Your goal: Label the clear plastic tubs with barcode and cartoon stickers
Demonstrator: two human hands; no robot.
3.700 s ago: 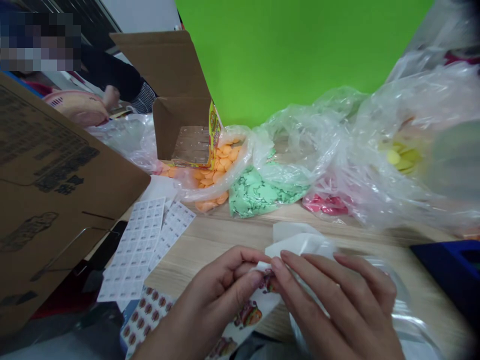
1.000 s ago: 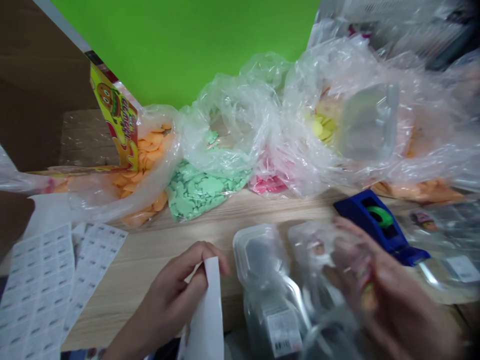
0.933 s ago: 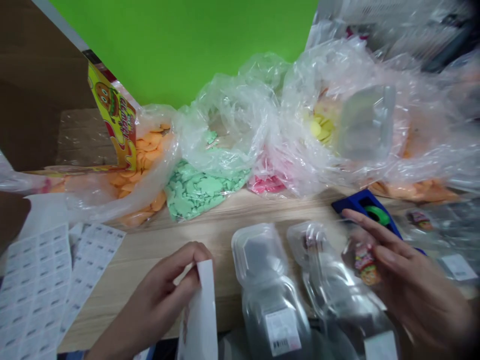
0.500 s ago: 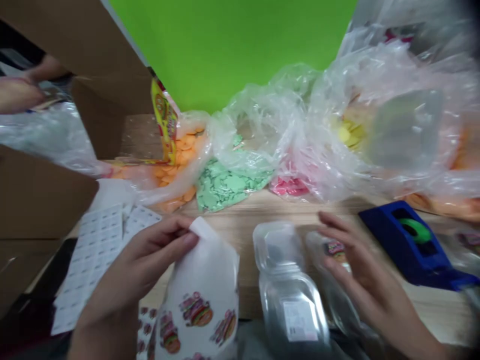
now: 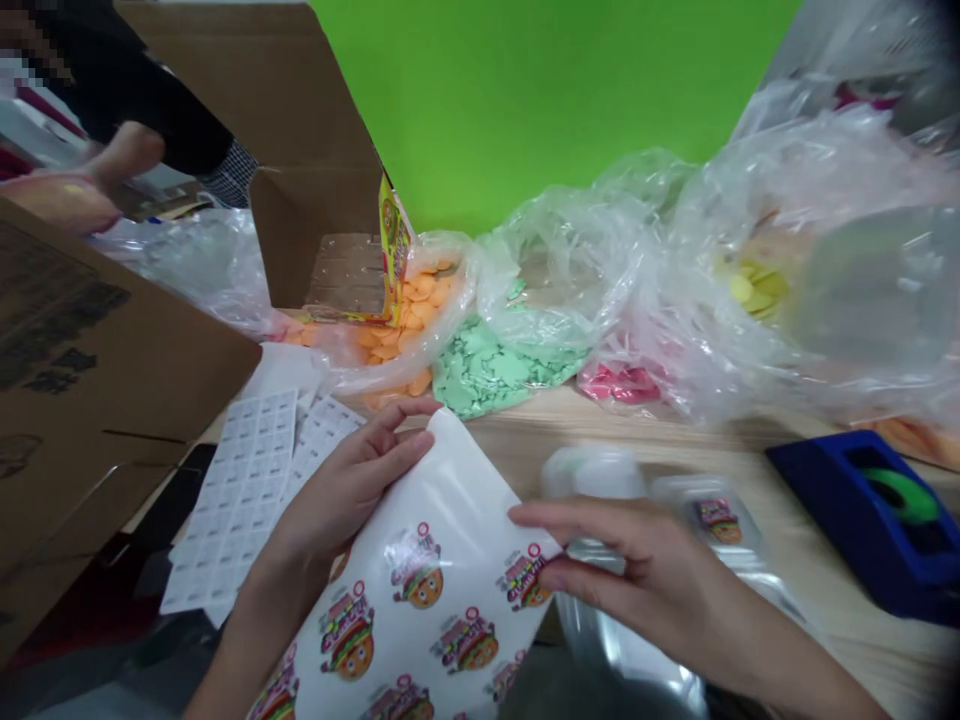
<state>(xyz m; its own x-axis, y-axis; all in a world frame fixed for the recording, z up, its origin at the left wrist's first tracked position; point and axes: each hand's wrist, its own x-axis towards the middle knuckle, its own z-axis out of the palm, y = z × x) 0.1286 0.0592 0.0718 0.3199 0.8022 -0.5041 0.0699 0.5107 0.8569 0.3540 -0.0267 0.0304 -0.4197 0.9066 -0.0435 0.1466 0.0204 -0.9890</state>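
Above the wooden tabletop (image 5: 517, 425), a white burger-printed pouch (image 5: 420, 610) is grasped along its upper edge by the curled left hand (image 5: 341, 490), while the flat, open right hand (image 5: 637, 570) touches its right corner, sheets of white labels (image 5: 240, 490) lying just left.

The pouch (image 5: 420, 610) is glossy plastic, the box flap (image 5: 127, 400) matt cardboard, the tabletop (image 5: 660, 432) smooth wood.

One left hand (image 5: 337, 490), one right hand (image 5: 637, 570), one co-worker's hand (image 5: 124, 160) at upper left; one printed pouch (image 5: 405, 610), two label sheets (image 5: 240, 500), five bags of discs (image 5: 495, 370) along the back, one tape dispenser (image 5: 862, 515) at right.
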